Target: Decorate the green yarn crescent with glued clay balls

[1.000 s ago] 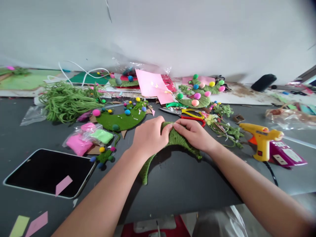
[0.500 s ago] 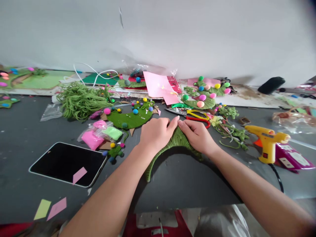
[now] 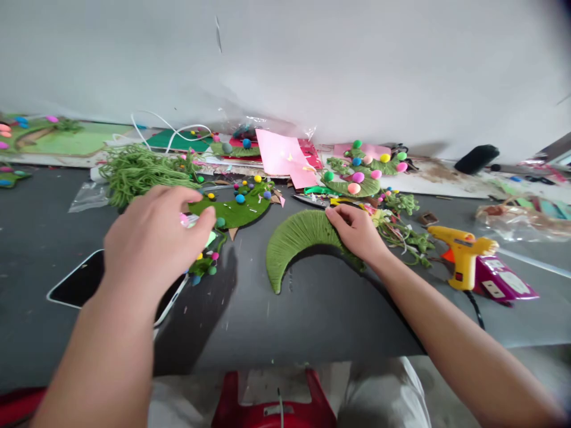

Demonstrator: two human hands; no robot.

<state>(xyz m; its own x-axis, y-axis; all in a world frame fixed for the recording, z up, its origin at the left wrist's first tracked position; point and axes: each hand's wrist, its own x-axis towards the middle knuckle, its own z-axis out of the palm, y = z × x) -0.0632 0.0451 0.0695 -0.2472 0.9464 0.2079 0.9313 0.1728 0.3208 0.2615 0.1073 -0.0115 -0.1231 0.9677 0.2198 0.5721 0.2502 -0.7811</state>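
A crescent wrapped in green yarn lies on the dark table, its tips pointing toward me. My right hand pinches its upper right edge between thumb and fingers. My left hand, slightly blurred, hovers over the left side with thumb and fingers apart, holding nothing. Beneath it, a tablet and packets of coloured clay are partly covered. Between the hands and farther back sits a green felt crescent with small coloured balls on it. A bundle of green yarn lies beyond my left hand.
On the right are a yellow glue gun with a black cord and a purple packet. Scissors lie just behind my right hand. Pink paper and ball-decorated green pieces line the back. A red stool stands below the table edge.
My left hand has let go of the yarn-wrapped crescent and moved left, above the tablet and clay packets. The right hand keeps its grip; the crescent now lies flatter, showing more of its face.
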